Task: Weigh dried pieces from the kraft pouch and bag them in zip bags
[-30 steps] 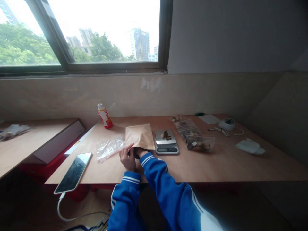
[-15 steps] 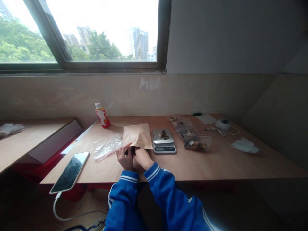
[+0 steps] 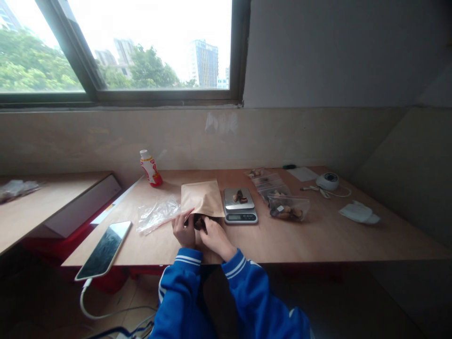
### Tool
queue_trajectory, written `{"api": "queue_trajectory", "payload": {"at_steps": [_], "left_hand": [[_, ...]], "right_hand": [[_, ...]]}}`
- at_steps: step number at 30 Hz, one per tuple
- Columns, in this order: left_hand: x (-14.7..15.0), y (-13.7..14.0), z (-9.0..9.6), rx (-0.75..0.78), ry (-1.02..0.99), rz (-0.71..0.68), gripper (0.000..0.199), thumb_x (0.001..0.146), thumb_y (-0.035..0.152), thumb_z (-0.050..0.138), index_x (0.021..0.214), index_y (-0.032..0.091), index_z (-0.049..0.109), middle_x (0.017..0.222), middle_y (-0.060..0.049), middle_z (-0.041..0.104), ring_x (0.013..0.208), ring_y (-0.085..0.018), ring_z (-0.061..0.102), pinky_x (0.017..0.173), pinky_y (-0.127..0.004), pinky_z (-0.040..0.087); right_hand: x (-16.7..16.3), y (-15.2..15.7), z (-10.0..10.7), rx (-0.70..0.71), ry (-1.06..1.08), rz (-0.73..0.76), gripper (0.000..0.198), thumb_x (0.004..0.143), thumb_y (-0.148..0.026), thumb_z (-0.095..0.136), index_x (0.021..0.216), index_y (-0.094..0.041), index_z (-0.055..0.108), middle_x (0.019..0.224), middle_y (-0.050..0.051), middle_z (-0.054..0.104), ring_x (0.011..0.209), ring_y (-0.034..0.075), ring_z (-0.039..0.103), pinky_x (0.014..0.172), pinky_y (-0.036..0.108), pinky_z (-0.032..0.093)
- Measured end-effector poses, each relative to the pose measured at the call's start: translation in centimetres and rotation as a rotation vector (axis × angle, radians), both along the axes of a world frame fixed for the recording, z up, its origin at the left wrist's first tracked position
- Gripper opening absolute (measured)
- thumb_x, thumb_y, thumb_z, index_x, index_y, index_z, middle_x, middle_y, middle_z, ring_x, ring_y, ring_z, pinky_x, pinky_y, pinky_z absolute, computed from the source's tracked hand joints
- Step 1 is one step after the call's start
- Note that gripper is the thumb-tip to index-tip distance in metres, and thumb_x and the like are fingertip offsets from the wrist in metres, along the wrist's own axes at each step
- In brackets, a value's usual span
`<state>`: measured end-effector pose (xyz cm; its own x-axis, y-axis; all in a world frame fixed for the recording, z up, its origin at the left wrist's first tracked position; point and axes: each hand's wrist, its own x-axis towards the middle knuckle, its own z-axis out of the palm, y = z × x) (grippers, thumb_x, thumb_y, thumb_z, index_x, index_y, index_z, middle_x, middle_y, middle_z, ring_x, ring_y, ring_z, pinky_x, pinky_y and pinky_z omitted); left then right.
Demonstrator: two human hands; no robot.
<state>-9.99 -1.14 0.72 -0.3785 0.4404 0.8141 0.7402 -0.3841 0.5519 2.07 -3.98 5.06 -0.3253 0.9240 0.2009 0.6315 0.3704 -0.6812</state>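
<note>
Head view shows both hands meeting at the near edge of the table. Left hand pinches the open mouth of a brown paper bag, holding its lower lip. Right hand curls its fingers around a small dark piece right at the bag's opening. From the hands, the bag lies flat toward 12 o'clock. A crumpled clear plastic bag sits at 10 o'clock, touching the paper bag's left edge. A small digital scale with dark pieces on its pan stands at 2 o'clock, just beside the paper bag. A phone lies at 9 o'clock, near the table's left edge.
</note>
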Motion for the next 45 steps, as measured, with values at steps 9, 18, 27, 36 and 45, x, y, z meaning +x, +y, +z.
{"api": "queue_trajectory", "payload": {"at_steps": [9, 18, 27, 36, 45], "left_hand": [[0.1, -0.3, 0.4, -0.04, -0.018, -0.002, 0.019, 0.088, 0.029, 0.054, 0.091, 0.022, 0.071, 0.084, -0.003, 0.07, 0.079, -0.019, 0.059, 0.083, -0.035, 0.042], [0.1, -0.1, 0.4, -0.018, -0.022, 0.014, 0.018, 0.087, 0.03, 0.055, 0.091, 0.023, 0.071, 0.085, -0.003, 0.07, 0.079, -0.019, 0.059, 0.082, -0.036, 0.043], [0.0, -0.1, 0.4, -0.023, -0.013, 0.028, 0.017, 0.087, 0.031, 0.055, 0.09, 0.024, 0.071, 0.084, -0.002, 0.071, 0.079, -0.019, 0.061, 0.083, -0.036, 0.043], [-0.1, -0.1, 0.2, -0.026, -0.007, 0.007, 0.017, 0.087, 0.03, 0.055, 0.091, 0.024, 0.07, 0.085, -0.002, 0.07, 0.079, -0.019, 0.06, 0.084, -0.035, 0.042], [-0.1, 0.0, 0.2, -0.022, -0.007, -0.004, 0.018, 0.087, 0.03, 0.054, 0.091, 0.024, 0.071, 0.085, -0.002, 0.071, 0.078, -0.019, 0.06, 0.082, -0.035, 0.041]], "right_hand": [[1.4, -1.4, 0.6, 0.095, 0.441, 0.046, 0.029, 0.081, -0.01, 0.049, 0.107, -0.019, 0.058, 0.105, 0.007, 0.068, 0.096, 0.018, 0.065, 0.086, 0.031, 0.052], [9.0, 1.3, -0.1, 0.385, 0.441, -0.543, 0.022, 0.085, -0.027, 0.052, 0.104, -0.017, 0.056, 0.094, 0.01, 0.066, 0.077, 0.019, 0.061, 0.074, 0.034, 0.051], [10.8, 4.6, -1.0, 0.377, -0.224, -0.341, 0.022, 0.085, -0.012, 0.049, 0.093, -0.02, 0.068, 0.093, 0.011, 0.065, 0.092, 0.026, 0.053, 0.082, 0.038, 0.041], [10.4, 5.3, -2.0, 0.356, -0.247, -0.341, 0.031, 0.091, -0.017, 0.042, 0.111, -0.02, 0.066, 0.101, 0.012, 0.059, 0.094, 0.025, 0.051, 0.084, 0.039, 0.041], [8.0, 2.4, 1.3, 0.493, 0.192, -0.231, 0.029, 0.089, -0.011, 0.038, 0.099, -0.018, 0.064, 0.095, 0.008, 0.06, 0.094, 0.021, 0.056, 0.087, 0.035, 0.045]]}}
